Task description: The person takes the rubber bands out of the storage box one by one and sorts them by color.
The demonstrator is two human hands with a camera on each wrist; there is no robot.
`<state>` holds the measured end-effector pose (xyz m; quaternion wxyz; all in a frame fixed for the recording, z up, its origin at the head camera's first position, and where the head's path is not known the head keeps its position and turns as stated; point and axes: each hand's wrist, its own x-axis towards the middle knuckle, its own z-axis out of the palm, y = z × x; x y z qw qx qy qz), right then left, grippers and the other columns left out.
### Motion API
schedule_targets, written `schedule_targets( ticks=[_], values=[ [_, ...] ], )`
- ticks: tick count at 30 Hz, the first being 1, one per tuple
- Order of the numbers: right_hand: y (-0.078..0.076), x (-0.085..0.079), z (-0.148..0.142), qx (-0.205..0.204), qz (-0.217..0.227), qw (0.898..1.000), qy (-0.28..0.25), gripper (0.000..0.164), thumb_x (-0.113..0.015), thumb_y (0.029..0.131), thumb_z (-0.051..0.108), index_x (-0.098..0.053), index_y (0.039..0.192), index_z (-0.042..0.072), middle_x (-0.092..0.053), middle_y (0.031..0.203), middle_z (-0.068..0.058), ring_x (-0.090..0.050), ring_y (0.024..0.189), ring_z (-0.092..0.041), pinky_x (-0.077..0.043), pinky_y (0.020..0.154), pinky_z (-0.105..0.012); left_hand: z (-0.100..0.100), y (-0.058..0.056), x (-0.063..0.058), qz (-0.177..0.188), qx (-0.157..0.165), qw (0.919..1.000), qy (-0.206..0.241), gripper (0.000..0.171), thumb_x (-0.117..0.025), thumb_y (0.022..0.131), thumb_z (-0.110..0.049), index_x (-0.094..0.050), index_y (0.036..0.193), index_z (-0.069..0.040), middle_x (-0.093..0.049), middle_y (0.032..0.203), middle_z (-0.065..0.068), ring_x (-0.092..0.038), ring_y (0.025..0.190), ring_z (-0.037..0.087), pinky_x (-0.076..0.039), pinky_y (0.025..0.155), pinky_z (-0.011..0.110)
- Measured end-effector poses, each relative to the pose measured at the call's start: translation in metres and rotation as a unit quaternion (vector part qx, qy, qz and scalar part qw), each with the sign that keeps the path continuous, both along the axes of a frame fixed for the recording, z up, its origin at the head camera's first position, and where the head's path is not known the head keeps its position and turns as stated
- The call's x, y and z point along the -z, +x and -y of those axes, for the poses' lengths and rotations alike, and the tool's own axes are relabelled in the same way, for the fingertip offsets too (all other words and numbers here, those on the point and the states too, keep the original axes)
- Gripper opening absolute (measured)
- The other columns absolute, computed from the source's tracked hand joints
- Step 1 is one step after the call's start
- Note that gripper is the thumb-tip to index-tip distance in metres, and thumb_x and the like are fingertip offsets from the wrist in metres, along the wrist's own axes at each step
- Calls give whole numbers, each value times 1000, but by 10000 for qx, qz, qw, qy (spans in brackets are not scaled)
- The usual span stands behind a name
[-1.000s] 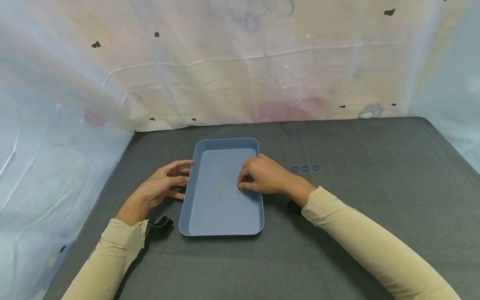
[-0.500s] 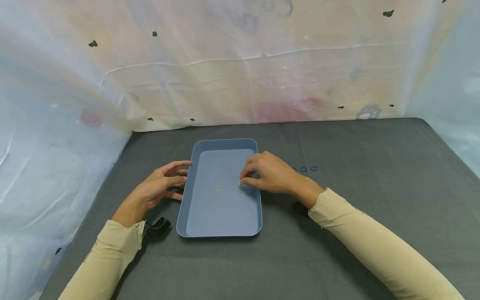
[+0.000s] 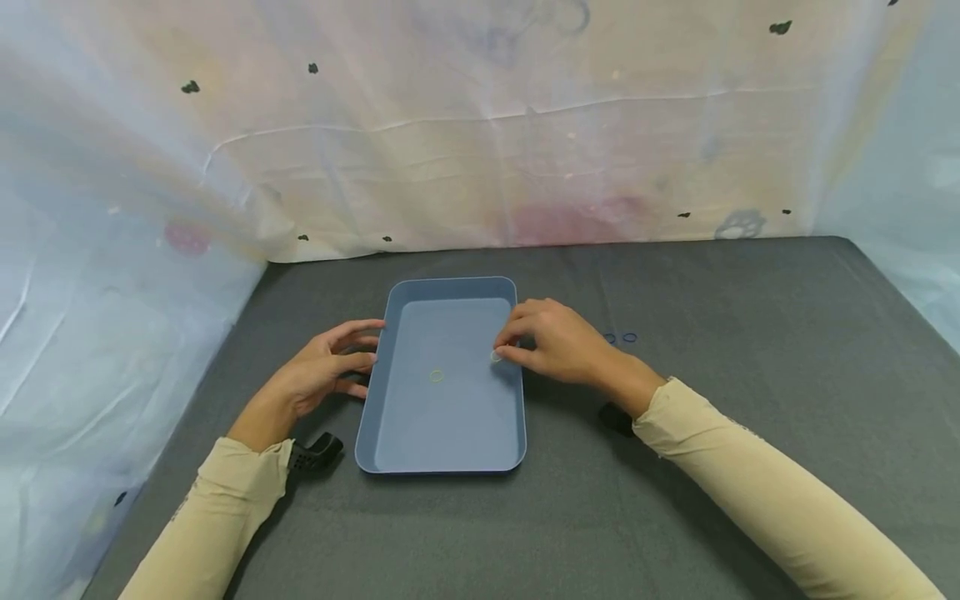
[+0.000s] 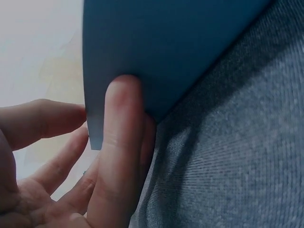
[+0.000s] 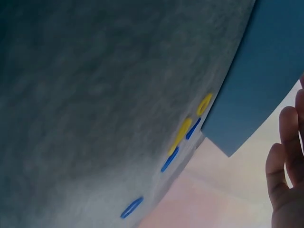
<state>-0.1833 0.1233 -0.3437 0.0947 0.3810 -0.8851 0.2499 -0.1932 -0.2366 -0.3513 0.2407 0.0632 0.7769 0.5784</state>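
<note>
A blue rectangular tray [image 3: 442, 437] lies on the grey cloth. My left hand [image 3: 318, 367] rests at its left side, fingers loosely extended; in the left wrist view one finger [image 4: 123, 109] lies along the outer wall of the tray. Over the tray's right part, my right hand [image 3: 555, 342] pinches a small pale ring [image 3: 495, 357] between thumb and fingertips. Another thin yellow ring [image 3: 437, 376] lies on the tray floor, left of that hand.
To the right of the tray lie small blue rings [image 3: 629, 337] on the grey cloth. The right wrist view also shows two yellow rings [image 5: 180, 135] among them, near the tray wall. A pale patterned curtain [image 3: 450, 183] hangs behind the table.
My right hand has moved right and away from me with the pinched ring, toward the tray's right rim, and now covers one blue ring. My left hand stays at the tray.
</note>
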Motion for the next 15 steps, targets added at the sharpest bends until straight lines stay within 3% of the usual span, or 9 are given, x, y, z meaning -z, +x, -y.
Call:
schedule_targets(
  ticks=[15],
  values=[
    [6, 4, -29, 194, -197, 9993, 247, 10, -76, 90, 27, -81, 94, 20, -68, 88, 8, -61, 82, -13, -49, 78, -34, -1, 0, 6, -114, 65, 9999, 48, 63, -63, 99, -17, -34, 155, -16, -30, 158, 19, -55, 116, 31, -61, 78, 43]
  ],
)
